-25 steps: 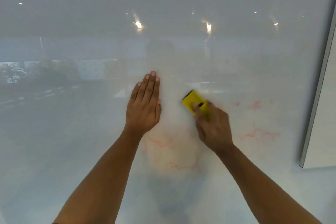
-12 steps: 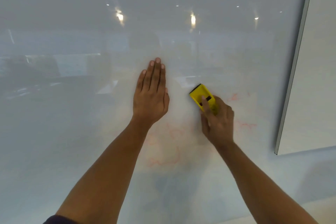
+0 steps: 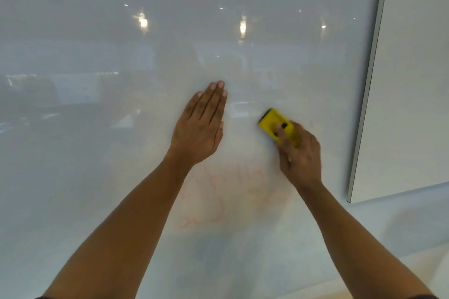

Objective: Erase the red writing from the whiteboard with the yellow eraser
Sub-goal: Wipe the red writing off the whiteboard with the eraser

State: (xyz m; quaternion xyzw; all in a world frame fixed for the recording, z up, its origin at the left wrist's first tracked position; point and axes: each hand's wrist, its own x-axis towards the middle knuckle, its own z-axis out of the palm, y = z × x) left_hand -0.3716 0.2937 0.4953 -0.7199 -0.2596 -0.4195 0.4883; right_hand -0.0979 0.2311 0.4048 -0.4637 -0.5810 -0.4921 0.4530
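A glossy whiteboard (image 3: 97,177) fills the head view. My right hand (image 3: 300,158) grips the yellow eraser (image 3: 273,122) and presses it against the board, right of centre; the eraser is blurred. My left hand (image 3: 201,126) lies flat on the board with fingers together, to the left of the eraser and apart from it. Faint, smeared red writing (image 3: 218,192) shows below and between both hands. A small red trace (image 3: 311,124) sits just right of the eraser.
The board's grey metal edge (image 3: 369,80) runs down the right side, with a pale wall (image 3: 413,80) beyond it. Ceiling lights and a room reflect in the upper board surface.
The red marks right of the eraser have mostly gone and the lower writing looks fainter. My right hand stays on the eraser, wiping. The view has shifted, bringing the board's right edge further in.
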